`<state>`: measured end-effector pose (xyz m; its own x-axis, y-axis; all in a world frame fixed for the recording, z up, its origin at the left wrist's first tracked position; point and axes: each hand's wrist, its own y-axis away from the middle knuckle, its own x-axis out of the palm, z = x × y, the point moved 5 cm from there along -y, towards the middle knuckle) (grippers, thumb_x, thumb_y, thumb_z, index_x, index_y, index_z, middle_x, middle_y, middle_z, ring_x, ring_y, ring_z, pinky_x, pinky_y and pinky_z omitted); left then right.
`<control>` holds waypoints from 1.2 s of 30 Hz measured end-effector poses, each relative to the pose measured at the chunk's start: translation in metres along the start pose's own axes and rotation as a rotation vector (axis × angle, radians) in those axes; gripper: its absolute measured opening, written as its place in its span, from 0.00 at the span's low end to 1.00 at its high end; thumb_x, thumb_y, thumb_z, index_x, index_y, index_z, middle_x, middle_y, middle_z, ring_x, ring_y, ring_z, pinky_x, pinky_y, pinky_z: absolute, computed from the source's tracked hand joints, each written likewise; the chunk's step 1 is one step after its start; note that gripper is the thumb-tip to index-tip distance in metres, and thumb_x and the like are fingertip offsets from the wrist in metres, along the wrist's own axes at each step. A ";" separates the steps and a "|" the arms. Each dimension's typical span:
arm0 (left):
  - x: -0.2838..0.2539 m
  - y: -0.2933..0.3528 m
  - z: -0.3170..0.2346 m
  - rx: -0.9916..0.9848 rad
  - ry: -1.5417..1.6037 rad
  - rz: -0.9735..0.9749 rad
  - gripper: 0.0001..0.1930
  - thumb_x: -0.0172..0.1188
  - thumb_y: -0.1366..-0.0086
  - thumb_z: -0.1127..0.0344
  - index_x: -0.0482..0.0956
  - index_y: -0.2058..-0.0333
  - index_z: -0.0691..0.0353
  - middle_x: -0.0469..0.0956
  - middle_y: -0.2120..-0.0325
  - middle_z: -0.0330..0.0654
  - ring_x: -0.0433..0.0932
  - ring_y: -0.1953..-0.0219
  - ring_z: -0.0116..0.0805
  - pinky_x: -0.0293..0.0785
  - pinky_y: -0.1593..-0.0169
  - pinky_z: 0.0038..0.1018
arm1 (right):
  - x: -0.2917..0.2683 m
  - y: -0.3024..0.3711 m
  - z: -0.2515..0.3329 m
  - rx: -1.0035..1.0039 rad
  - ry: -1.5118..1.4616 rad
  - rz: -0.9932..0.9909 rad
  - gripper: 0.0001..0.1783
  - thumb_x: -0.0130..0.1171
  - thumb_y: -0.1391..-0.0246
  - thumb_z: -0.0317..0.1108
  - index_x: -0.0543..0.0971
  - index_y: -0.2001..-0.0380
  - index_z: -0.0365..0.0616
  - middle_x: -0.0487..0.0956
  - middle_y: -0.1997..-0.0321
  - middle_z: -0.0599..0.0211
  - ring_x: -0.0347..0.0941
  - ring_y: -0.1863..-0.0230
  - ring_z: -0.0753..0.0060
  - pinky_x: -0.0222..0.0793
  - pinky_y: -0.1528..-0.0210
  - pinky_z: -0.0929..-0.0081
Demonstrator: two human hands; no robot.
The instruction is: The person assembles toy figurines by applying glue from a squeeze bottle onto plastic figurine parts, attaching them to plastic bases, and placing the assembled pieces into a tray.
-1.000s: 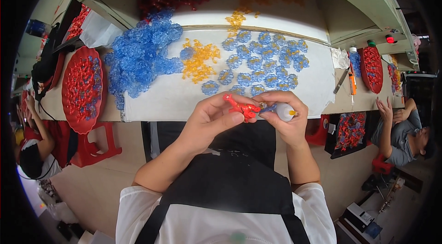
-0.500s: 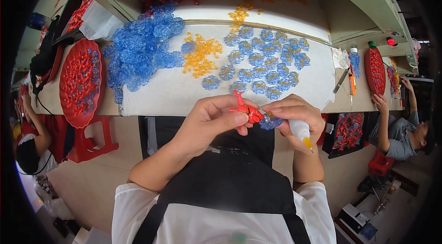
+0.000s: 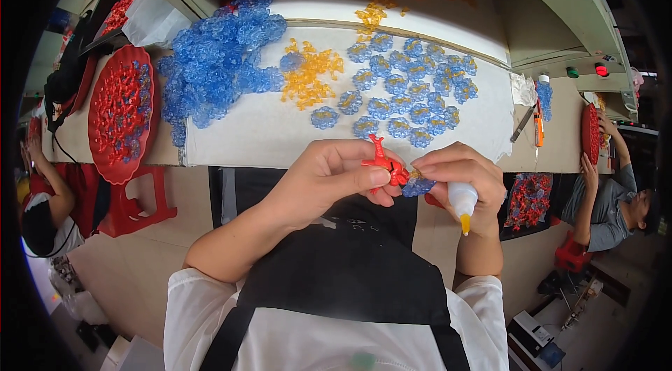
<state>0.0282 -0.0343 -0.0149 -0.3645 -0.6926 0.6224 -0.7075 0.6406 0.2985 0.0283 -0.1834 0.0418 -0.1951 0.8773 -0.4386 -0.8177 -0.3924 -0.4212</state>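
Note:
My left hand (image 3: 318,178) pinches a small red plastic figure (image 3: 381,163) between thumb and fingers, above the black apron. My right hand (image 3: 472,171) holds a translucent blue flower-shaped piece (image 3: 418,186) in its fingertips, right beside the figure's lower end; whether the two are joined I cannot tell. Also tucked in the right hand is a white squeeze bottle (image 3: 462,197) with a yellow tip pointing down. Beyond my hands, several blue flower pieces with yellow centres (image 3: 396,84) lie spread on the white work surface (image 3: 259,140).
A heap of blue pieces (image 3: 217,66) and loose yellow parts (image 3: 313,77) lie at the left and middle. A scalloped red tray (image 3: 119,161) stands far left. An orange-handled tool (image 3: 538,129) lies to the right. Co-workers sit on both sides, one at right (image 3: 609,196).
My hands keep the figure and the blue piece close together, with the bottle tilted a little differently. The co-worker at right has turned a red tray to a narrower angle. The view has shifted slightly.

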 end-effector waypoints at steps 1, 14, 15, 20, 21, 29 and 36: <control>0.001 0.000 -0.001 0.007 -0.006 0.005 0.13 0.53 0.43 0.67 0.72 0.62 0.71 0.75 0.73 0.45 0.76 0.72 0.29 0.74 0.65 0.22 | -0.001 -0.001 0.000 0.001 -0.001 0.002 0.14 0.61 0.71 0.20 0.77 0.72 0.38 0.75 0.70 0.60 0.73 0.73 0.67 0.68 0.73 0.78; 0.001 -0.003 -0.004 -0.059 -0.024 0.032 0.12 0.53 0.43 0.67 0.72 0.64 0.70 0.76 0.73 0.45 0.76 0.72 0.29 0.73 0.65 0.23 | -0.005 -0.013 0.013 -0.064 0.194 0.201 0.15 0.62 0.74 0.22 0.77 0.74 0.37 0.73 0.74 0.62 0.71 0.75 0.67 0.67 0.76 0.78; 0.001 -0.004 -0.003 -0.078 -0.018 0.046 0.12 0.53 0.42 0.67 0.72 0.64 0.70 0.76 0.73 0.45 0.76 0.72 0.29 0.73 0.65 0.23 | -0.005 -0.013 0.013 -0.076 0.187 0.224 0.14 0.62 0.73 0.22 0.77 0.74 0.37 0.73 0.74 0.62 0.71 0.76 0.67 0.67 0.77 0.77; 0.000 -0.005 0.000 -0.116 0.006 0.089 0.12 0.52 0.42 0.66 0.72 0.64 0.70 0.76 0.73 0.46 0.76 0.72 0.30 0.74 0.65 0.23 | -0.005 -0.018 0.013 -0.066 0.127 0.286 0.13 0.62 0.72 0.22 0.77 0.74 0.37 0.73 0.75 0.63 0.71 0.76 0.68 0.67 0.77 0.77; 0.001 -0.005 0.000 -0.130 -0.004 0.095 0.13 0.52 0.42 0.66 0.72 0.64 0.71 0.76 0.73 0.46 0.76 0.71 0.30 0.74 0.65 0.23 | -0.005 -0.019 0.013 -0.068 0.107 0.307 0.13 0.62 0.72 0.22 0.77 0.74 0.38 0.73 0.75 0.63 0.71 0.76 0.68 0.67 0.76 0.77; 0.001 -0.007 0.005 -0.209 0.011 0.129 0.13 0.54 0.42 0.63 0.72 0.66 0.69 0.75 0.73 0.45 0.76 0.71 0.31 0.73 0.65 0.22 | -0.005 -0.015 0.011 -0.085 0.096 0.360 0.13 0.60 0.72 0.25 0.77 0.75 0.38 0.73 0.75 0.64 0.72 0.74 0.68 0.67 0.76 0.77; 0.005 -0.008 0.006 -0.279 -0.024 0.172 0.14 0.54 0.43 0.62 0.72 0.66 0.70 0.75 0.74 0.46 0.76 0.71 0.32 0.73 0.66 0.22 | -0.004 -0.012 0.009 -0.090 0.110 0.434 0.11 0.61 0.71 0.28 0.78 0.75 0.40 0.75 0.74 0.63 0.72 0.75 0.68 0.67 0.76 0.79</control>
<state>0.0284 -0.0454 -0.0188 -0.4810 -0.5718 0.6646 -0.4419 0.8129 0.3795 0.0342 -0.1800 0.0558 -0.4463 0.5937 -0.6696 -0.6221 -0.7437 -0.2448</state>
